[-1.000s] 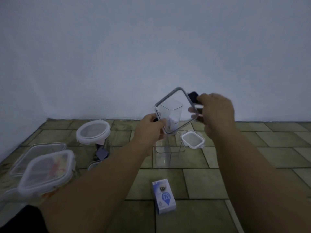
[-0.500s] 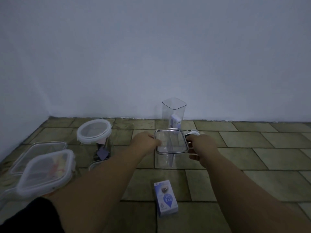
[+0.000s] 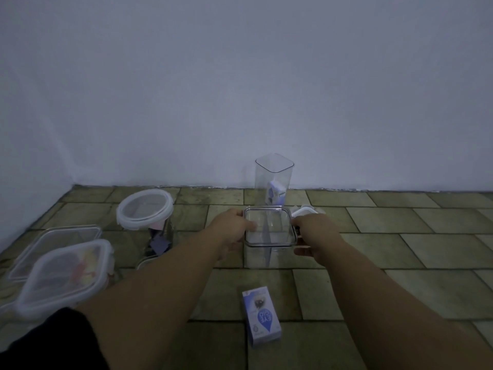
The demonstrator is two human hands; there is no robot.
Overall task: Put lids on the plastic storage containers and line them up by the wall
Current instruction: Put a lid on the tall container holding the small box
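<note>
A clear square lid (image 3: 269, 227) with a grey rim lies flat on top of a clear square container (image 3: 260, 259) in the middle of the tiled floor. My left hand (image 3: 230, 231) grips the lid's left edge and my right hand (image 3: 312, 236) grips its right edge. Behind them, by the wall, stands a tall clear container (image 3: 274, 177) without a lid, with a small box inside. A round jar with a white-rimmed lid (image 3: 145, 208) stands to the left. Two lidded rectangular containers (image 3: 64, 273) sit at the far left.
A small blue-and-white carton (image 3: 261, 319) lies on the floor in front of me. A small white-rimmed lid (image 3: 304, 210) peeks out behind my right hand. The white wall (image 3: 240, 89) runs across the back and meets another wall at the left corner.
The square lid was held tilted up in the air, then came down flat onto the clear container. Both hands stayed on its edges and now press it there.
</note>
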